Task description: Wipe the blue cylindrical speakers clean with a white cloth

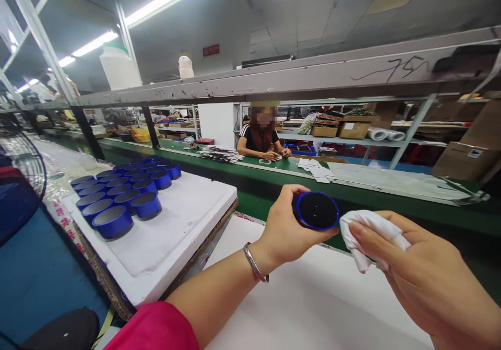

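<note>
My left hand (284,227) is wrapped round a short black cylinder with a blue rim (317,210), its dark round end turned toward me. It is held up over the white work surface (305,303). Just to the right, my right hand (415,256) pinches a folded white cloth (366,230) between thumb and fingers. The cloth's edge is close beside the cylinder's rim; whether they touch I cannot tell. On the left, several blue cylinders (113,221) stand in rows on a white foam board (188,219).
A green conveyor belt (250,196) runs across beyond my hands. Behind it sits a co-worker (258,136) with stacked white cards (221,153) nearby. A metal shelf (235,86) crosses overhead. A fan (23,183) stands at the left edge, and cardboard boxes (462,161) at the right.
</note>
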